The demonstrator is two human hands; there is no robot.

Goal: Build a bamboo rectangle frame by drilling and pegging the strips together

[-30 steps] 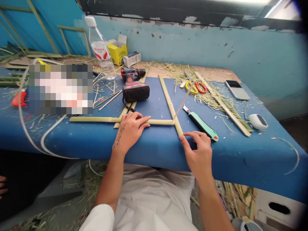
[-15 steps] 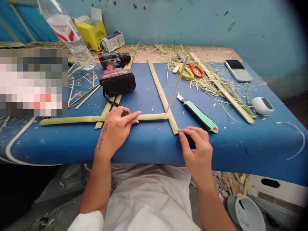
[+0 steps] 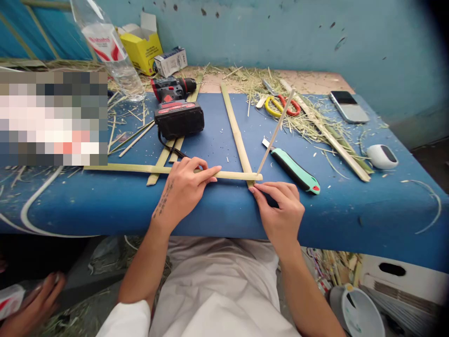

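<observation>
The left hand (image 3: 182,189) lay flat, fingers pressing the horizontal bamboo strip (image 3: 140,169) onto the blue table (image 3: 351,220), just in front of the cordless drill (image 3: 177,112). Right of the drill, the right hand (image 3: 280,210) pinched the upright strip's (image 3: 235,128) near end at the table's front edge, beside the utility knife (image 3: 293,167).

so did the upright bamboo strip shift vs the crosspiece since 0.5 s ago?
Yes. The upright bamboo strip slid away from the person: its near end stuck out well past the horizontal strip, now barely, by the right hand.
</observation>
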